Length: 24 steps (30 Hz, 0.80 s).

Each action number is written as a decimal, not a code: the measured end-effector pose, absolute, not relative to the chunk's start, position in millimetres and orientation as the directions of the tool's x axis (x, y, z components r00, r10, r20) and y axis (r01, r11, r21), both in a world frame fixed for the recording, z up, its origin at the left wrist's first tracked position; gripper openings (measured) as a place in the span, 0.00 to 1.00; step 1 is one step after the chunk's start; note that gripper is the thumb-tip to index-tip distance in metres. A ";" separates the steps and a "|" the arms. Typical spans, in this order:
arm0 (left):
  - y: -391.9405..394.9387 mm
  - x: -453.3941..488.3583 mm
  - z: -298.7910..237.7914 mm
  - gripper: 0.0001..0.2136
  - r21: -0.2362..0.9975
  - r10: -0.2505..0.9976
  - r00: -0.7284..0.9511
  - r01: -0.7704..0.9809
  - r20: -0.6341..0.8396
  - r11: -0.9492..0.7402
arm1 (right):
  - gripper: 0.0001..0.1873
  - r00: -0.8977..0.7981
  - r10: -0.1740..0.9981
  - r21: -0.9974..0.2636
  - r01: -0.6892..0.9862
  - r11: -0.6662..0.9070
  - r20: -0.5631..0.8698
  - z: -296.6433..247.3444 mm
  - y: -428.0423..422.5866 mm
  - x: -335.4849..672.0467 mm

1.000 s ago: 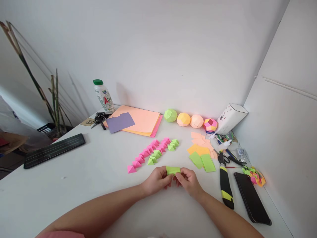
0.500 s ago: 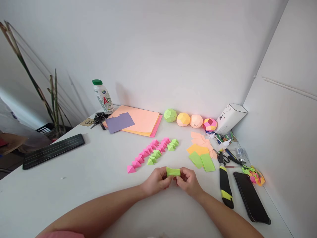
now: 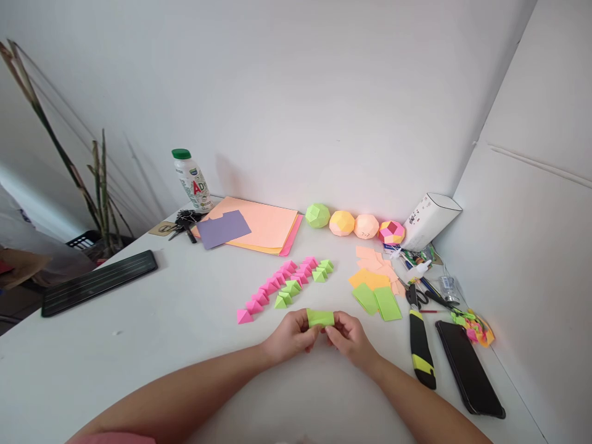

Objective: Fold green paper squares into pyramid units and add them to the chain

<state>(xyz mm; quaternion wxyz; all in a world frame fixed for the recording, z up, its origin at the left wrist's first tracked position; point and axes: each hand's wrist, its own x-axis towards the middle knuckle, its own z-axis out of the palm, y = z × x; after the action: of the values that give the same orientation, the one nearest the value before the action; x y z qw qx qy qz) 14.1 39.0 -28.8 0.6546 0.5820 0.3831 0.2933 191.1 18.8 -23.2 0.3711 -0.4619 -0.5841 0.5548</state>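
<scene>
A small folded green paper piece (image 3: 320,318) is pinched between both hands just above the white table (image 3: 185,320). My left hand (image 3: 291,336) grips its left end with closed fingers. My right hand (image 3: 351,337) grips its right end the same way. Just beyond the hands lie rows of folded pink pyramids (image 3: 272,287) and green pyramids (image 3: 296,285). Flat green slips (image 3: 379,301) and orange slips (image 3: 374,271) lie to the right.
A black and yellow utility knife (image 3: 422,348), a phone (image 3: 469,369) and scissors (image 3: 416,295) lie at the right. Paper balls (image 3: 354,224), a white box (image 3: 432,219), stacked paper sheets (image 3: 256,227), a bottle (image 3: 191,179), keys (image 3: 184,221) and a keyboard (image 3: 99,281) sit farther back.
The green piece and both hands have shifted slightly left and lower; the fingers keep working its ends.
</scene>
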 end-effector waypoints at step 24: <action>37.3 13.2 -26.9 0.09 0.971 0.855 0.505 -0.120 -0.121 0.208 | 0.12 -0.127 0.988 -0.996 0.027 -0.082 -0.084 -28.4 21.3 194.2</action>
<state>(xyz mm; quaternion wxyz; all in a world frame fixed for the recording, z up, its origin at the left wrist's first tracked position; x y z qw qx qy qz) 13.2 37.3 -26.9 0.6930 0.5218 0.3518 0.3517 194.2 21.3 -28.4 0.4400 -0.4928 -0.5153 0.5459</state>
